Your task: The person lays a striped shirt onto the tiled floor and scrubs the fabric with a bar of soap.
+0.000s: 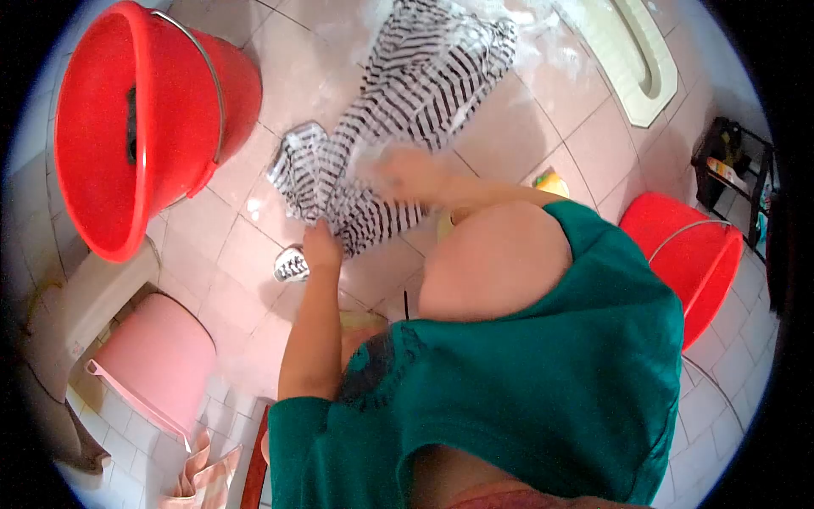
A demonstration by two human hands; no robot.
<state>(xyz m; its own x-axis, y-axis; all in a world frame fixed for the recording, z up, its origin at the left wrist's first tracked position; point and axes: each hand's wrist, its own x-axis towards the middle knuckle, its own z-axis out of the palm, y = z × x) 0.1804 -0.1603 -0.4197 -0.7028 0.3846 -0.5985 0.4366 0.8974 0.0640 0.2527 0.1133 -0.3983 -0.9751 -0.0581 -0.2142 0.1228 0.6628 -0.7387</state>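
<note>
A wet black-and-white striped garment (424,89) is spread over the tiled floor in front of me, with white suds at its far end. My left hand (322,246) is closed on its near edge, and a small bunched bit of striped cloth (292,264) sticks out beside that hand. Over the garment's right side is my right hand (409,174), smeared by motion. Its fingers are too blurred to read, and I cannot make out whether anything is in them.
A large red bucket (237,93) with a metal handle stands at left, a pink bucket (161,360) below it. Another red bucket (678,246) is at right, near a black rack (738,170). A squat toilet (632,64) lies at the upper right. A yellow packet (552,183) shows behind my right arm.
</note>
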